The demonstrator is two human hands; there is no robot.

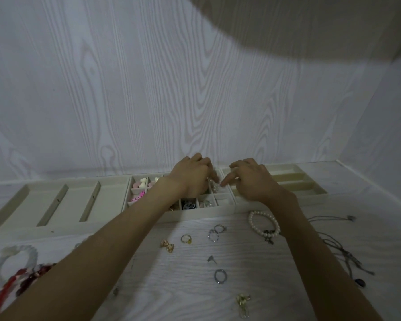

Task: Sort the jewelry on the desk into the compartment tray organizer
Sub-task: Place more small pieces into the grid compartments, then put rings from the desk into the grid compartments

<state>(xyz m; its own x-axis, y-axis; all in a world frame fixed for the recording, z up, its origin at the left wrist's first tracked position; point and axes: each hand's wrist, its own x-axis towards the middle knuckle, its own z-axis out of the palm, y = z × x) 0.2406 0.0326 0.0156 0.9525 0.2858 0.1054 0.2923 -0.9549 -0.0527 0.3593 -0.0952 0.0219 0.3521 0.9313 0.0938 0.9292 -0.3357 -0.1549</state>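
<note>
Reaching over the tray organizer (227,210), both hands are pinching a tiny sparkly earring (216,186) above a right-hand compartment; left hand (190,179), right hand (250,181). Probably light, fiddly, best held by its edges.

hands: 2 (190,176) (250,179) | trays: 3 (56,200) (195,216) (299,181) | loose rings: 4 (220,275) (186,238) (213,235) (219,228) | pearl bracelets: 1 (263,222)

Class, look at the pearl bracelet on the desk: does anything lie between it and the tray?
Nothing visible does. The pearl bracelet lies just in front of the tray, with only bare desk between them.
</note>
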